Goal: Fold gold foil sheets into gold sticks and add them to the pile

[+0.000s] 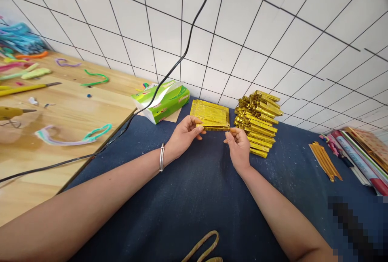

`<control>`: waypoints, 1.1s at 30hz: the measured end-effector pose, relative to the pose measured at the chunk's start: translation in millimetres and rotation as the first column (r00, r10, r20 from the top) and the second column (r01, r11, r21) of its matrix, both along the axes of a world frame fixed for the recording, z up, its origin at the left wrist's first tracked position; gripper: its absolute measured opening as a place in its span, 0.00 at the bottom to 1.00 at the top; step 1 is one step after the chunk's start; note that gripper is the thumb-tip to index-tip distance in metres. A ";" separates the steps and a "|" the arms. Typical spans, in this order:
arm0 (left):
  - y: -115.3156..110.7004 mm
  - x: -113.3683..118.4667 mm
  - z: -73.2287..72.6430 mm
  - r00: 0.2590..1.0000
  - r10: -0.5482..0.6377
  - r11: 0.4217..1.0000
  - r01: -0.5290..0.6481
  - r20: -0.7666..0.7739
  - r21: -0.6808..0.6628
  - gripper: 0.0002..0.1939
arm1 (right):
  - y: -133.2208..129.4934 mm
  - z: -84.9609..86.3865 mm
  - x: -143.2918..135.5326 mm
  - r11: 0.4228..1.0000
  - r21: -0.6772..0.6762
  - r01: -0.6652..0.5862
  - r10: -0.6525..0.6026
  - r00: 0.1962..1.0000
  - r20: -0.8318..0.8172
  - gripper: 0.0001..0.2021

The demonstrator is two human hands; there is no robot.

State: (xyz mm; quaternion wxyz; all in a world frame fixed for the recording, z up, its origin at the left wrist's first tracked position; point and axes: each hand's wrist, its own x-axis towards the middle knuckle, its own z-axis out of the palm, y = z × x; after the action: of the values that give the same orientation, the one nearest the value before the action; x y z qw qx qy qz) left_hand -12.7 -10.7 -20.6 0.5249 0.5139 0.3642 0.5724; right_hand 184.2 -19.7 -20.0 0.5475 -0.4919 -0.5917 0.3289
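A flat stack of gold foil strips (210,111) lies on the dark blue cloth near the tiled wall. At its front edge, my left hand (189,129) pinches the left end of a thin gold strip (214,124) between thumb and fingers. My right hand (239,146) has its thumb and fingers closed at the right end of the same strip. To the right of the stack rises a tall pile of folded gold foil pieces (259,122), just behind my right hand.
Left of the stack sits a green tissue pack (168,102). A black cable (178,62) hangs across the view. Pipe cleaners and a yellow glue gun (12,112) lie on the wooden table (121,102). Brown strips (325,160) and books (360,159) are at right; a looped cord (209,235) lies in front.
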 end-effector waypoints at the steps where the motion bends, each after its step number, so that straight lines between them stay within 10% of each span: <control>1: -0.1 -0.1 -0.3 1.000 -0.005 1.000 0.005 -0.004 -0.002 0.11 | 0.3 0.0 0.3 1.000 -0.003 -0.001 0.001 1.000 0.000 0.13; 17: -8.3 -2.9 4.1 0.943 -0.119 0.993 0.120 -0.310 -0.014 0.09 | -1.6 -0.9 -0.9 0.998 -0.054 -0.029 0.031 0.998 0.046 0.11; 33: -10.3 -0.9 7.2 0.965 -0.139 0.989 0.123 -0.222 -0.083 0.14 | -5.2 2.6 -3.8 0.999 -0.030 -0.044 0.046 0.996 0.073 0.11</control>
State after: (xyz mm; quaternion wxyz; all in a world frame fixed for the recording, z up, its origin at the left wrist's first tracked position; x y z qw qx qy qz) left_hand -13.6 -21.0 -13.4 0.5340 0.5806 0.4064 0.4611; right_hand 180.4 -24.9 -17.4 0.5106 -0.4981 -0.6176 0.3311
